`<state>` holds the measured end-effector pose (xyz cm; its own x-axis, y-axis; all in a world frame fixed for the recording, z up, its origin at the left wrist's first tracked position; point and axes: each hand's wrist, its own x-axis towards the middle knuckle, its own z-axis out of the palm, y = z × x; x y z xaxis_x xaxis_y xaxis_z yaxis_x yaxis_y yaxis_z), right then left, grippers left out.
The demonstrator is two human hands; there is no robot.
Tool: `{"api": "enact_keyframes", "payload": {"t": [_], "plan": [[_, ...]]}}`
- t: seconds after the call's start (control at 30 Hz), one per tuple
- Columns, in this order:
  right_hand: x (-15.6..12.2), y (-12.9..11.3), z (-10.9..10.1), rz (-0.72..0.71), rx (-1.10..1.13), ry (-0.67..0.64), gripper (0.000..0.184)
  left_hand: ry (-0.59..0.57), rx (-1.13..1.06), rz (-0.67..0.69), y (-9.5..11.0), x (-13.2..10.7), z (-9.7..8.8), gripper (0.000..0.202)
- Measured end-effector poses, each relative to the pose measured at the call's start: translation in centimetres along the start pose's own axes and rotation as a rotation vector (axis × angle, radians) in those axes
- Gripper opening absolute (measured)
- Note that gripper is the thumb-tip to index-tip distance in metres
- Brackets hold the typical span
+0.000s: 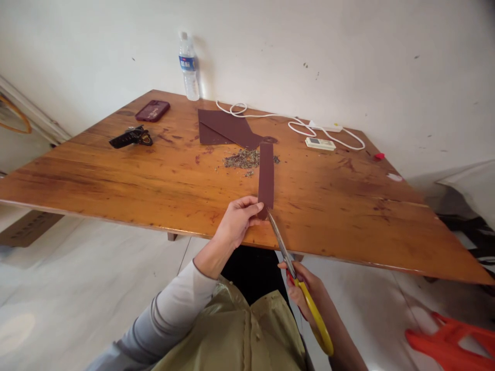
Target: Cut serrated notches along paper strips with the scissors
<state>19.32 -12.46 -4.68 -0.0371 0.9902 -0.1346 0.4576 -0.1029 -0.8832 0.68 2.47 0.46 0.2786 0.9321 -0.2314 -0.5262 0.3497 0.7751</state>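
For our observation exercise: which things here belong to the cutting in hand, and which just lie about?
In use: brown strip in left hand; yellow-handled scissors in right hand; brown sheets; clippings.

Lying about: water bottle, phone, white cable, black tool.

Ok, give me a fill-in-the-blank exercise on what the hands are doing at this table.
1. The left hand pinches a long brown ____.
2. The right hand holds scissors with ____ handles.
3. A water bottle stands at the table's far edge, near the ____.

Missing words: strip; yellow; wall
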Motion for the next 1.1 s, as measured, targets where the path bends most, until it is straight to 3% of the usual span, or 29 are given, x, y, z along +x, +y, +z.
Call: {"api": "enact_keyframes", "payload": {"t": [0.23, 1.1], "plan": [[0.1, -1.0, -0.8, 0.006, -0.025, -0.035, 0.032, -0.011, 0.014, -0.016, 0.0, 0.2, -0.1, 0.025], [0.3, 0.2, -0.5, -0.014, -0.003, -0.002, 0.030, 0.006, 0.033, -0.032, 0.1, 0.0, -0.1, 0.020]]}}
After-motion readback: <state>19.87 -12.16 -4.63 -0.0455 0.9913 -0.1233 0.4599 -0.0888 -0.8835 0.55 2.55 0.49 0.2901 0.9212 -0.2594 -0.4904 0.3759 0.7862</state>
